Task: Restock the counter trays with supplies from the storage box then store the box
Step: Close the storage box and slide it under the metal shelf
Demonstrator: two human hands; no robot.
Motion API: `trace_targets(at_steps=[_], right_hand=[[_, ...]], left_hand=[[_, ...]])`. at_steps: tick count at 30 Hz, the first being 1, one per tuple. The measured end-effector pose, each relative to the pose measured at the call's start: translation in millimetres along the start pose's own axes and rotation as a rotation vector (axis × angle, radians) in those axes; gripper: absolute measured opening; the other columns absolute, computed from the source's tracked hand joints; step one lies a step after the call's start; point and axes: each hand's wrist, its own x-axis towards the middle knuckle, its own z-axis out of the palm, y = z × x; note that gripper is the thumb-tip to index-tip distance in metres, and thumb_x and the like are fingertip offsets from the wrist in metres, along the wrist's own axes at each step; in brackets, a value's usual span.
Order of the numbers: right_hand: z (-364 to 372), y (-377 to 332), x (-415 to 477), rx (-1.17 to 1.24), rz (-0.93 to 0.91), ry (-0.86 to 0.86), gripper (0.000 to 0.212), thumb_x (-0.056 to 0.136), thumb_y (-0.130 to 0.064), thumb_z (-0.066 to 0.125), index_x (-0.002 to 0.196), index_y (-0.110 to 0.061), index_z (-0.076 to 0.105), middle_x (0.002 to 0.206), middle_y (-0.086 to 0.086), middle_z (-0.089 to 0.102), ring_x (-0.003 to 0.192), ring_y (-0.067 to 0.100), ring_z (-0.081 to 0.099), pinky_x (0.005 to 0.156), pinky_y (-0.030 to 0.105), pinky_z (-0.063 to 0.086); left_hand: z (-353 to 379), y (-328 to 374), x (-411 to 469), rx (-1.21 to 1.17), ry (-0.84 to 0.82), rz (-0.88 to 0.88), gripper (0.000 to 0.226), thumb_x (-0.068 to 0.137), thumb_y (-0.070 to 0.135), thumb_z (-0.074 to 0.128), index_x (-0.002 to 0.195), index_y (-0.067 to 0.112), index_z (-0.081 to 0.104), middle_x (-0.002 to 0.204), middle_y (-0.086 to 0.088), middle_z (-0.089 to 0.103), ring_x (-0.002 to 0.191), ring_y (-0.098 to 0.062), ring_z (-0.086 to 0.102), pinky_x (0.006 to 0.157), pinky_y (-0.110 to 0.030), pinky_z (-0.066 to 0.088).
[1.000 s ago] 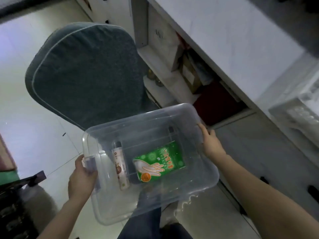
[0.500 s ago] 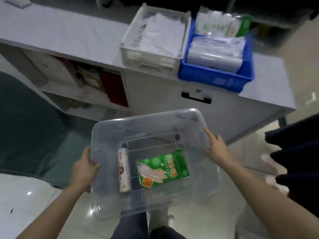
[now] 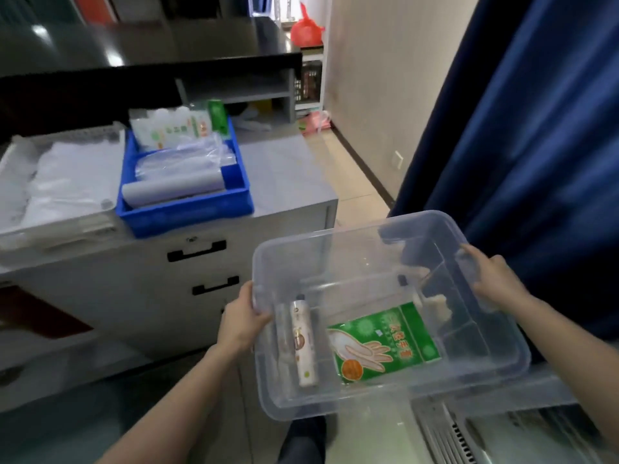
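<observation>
Head view: the left hand (image 3: 242,321) and right hand (image 3: 492,279) each grip a side of the clear storage box (image 3: 385,393), carried beside the surface (image 3: 284,175). The blue tray (image 3: 187,214) looks stocked; a roll (image 3: 303,343) and glove packet (image 3: 385,346) remain inside, so storing seems left.

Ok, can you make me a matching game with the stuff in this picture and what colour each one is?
Things:
1. storage box in the hands
2. tray with plastic bags on the counter
3. glove packet in the box
4. bag far back on the shelf

Colours:
A. red
B. see-through
C. green
D. blue

Pairs: 1-B, 2-D, 3-C, 4-A
</observation>
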Motion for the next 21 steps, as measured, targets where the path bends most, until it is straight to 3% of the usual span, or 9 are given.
trace_targets(at_steps=[6,9,12,17,21], right_hand=[[-59.9,89.8,42.4,0.01,0.186,0.083,0.073,0.085,-0.002,0.047,0.146,-0.038,0.028,0.097,0.02,0.043,0.077,0.039,0.054,0.077,0.041,0.048],[-86.3,125.4,69.4,-0.007,0.249,0.12,0.071,0.089,-0.004,0.045,0.149,-0.034,0.024,0.099,0.024,0.044,0.089,0.044,0.055,0.084,0.042,0.047],[-108.7,147.7,100.3,-0.008,0.304,0.168,0.055,0.097,-0.019,0.042,0.147,-0.036,0.028,0.11,0.026,0.046,0.092,0.045,0.057,0.087,0.043,0.048],[-130.0,165.2,166.7,0.017,0.323,0.156,0.051,0.095,-0.023,0.043,0.143,-0.039,0.033,0.114,0.023,0.049,0.096,0.043,0.057,0.087,0.044,0.049],[-126.3,164.2,243.5,0.06,0.343,0.141,0.065,0.09,-0.008,0.043,0.146,-0.037,0.031,0.12,0.027,0.048,0.109,0.045,0.053,0.095,0.044,0.046]], left_hand=[[80.8,101.9,81.7,-0.048,-0.139,0.111,0.072,0.072,0.025,0.069,0.136,0.029,0.038,0.083,0.002,0.068,0.074,-0.013,0.066,0.066,-0.032,0.056],[118.1,150.5,124.0,-0.044,-0.186,0.163,0.078,0.073,0.023,0.072,0.142,0.024,0.035,0.08,0.004,0.067,0.068,-0.006,0.063,0.057,-0.018,0.047],[144.0,195.3,163.8,-0.029,-0.219,0.212,0.077,0.075,0.02,0.073,0.142,0.022,0.036,0.066,0.008,0.062,0.057,0.001,0.06,0.046,-0.007,0.039],[170.4,252.9,234.1,0.007,-0.203,0.228,0.072,0.075,0.018,0.074,0.139,0.024,0.04,0.071,0.009,0.06,0.058,-0.001,0.057,0.043,-0.01,0.036],[184.3,277.6,296.5,0.108,-0.167,0.212,0.071,0.077,0.016,0.074,0.139,0.018,0.04,0.079,0.001,0.062,0.065,-0.009,0.058,0.053,-0.019,0.039]])
